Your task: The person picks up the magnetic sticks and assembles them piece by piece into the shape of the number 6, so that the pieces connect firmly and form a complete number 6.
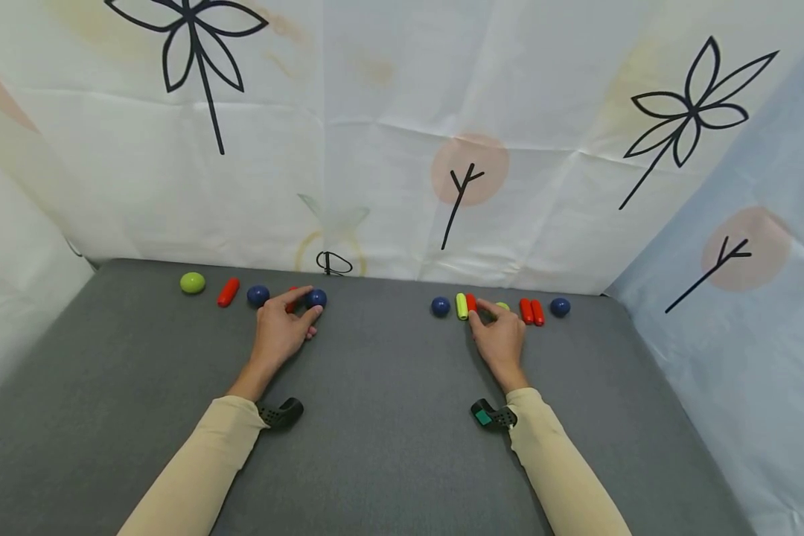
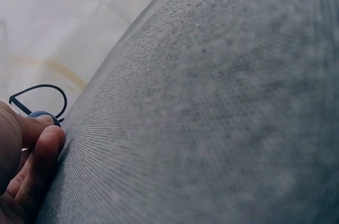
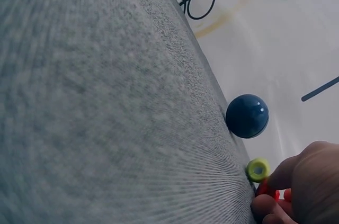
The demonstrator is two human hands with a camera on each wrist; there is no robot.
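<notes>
I see a grey table (image 1: 375, 454), and near its twelve-o'clock edge the person's left hand (image 1: 281, 329) pinches a blue ball (image 1: 318, 297) at the hand's two o'clock. The right hand (image 1: 500, 341) pinches a red cylinder (image 1: 471, 301) at its own ten o'clock, just beside a yellow-green cylinder (image 1: 461, 307).

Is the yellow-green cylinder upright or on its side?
On its side: the yellow-green cylinder turns its round end toward the right wrist camera.

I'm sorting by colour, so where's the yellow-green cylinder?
In the head view, the yellow-green cylinder lies right of centre, between a blue ball and a red cylinder.
</notes>
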